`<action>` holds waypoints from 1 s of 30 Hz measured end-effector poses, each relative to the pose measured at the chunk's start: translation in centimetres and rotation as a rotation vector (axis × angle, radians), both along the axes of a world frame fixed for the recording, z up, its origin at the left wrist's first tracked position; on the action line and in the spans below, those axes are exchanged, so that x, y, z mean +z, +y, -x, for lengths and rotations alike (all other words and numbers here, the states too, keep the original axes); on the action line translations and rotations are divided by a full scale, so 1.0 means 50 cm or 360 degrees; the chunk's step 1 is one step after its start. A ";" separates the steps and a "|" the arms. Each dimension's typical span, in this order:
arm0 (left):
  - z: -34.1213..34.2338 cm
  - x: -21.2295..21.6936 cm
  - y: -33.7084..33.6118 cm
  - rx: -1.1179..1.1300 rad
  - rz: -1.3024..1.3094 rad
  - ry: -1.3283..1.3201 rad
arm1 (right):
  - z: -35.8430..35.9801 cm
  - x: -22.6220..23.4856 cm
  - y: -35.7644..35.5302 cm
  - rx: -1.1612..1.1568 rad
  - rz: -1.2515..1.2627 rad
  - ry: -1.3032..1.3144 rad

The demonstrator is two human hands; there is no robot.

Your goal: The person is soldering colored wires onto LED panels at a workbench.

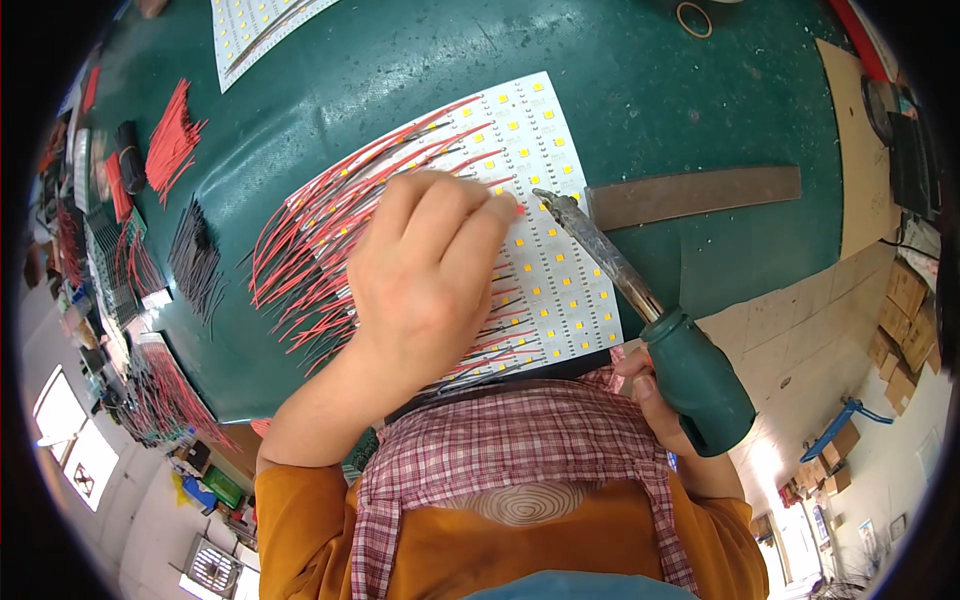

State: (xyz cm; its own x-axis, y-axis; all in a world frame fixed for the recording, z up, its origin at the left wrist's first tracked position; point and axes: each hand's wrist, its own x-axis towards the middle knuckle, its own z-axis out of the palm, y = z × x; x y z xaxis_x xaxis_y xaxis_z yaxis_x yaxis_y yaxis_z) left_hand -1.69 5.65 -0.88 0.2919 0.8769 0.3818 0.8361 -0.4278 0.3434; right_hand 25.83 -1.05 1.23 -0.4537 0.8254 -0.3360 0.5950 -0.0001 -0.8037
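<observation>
A white LED circuit board [590, 290] with yellow LEDs in rows lies on the green mat. Many red and black wires [275, 255] are attached along its rows and fan out to the left. My left hand [425, 280] is over the board, thumb and fingers pinched together on a red wire [520, 210], of which only a bit shows at the fingertips. A soldering iron [705, 385] with a dark green handle is gripped in my right hand [655, 400] at the board's right. Its tip is just right of my left fingertips, over the board; contact is unclear.
Bundles of loose red wires [172, 145] and black wires [197, 260] lie to the left. Right of the board is a flat brown strip [700, 195]. Another LED board [240, 40] sits at the far left, and a rubber band [693, 18] at the far right.
</observation>
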 end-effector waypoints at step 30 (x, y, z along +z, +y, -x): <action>-0.010 -0.009 -0.019 0.0052 0.0032 0.0044 | -0.002 -0.001 -0.020 -0.0141 0.0041 0.0195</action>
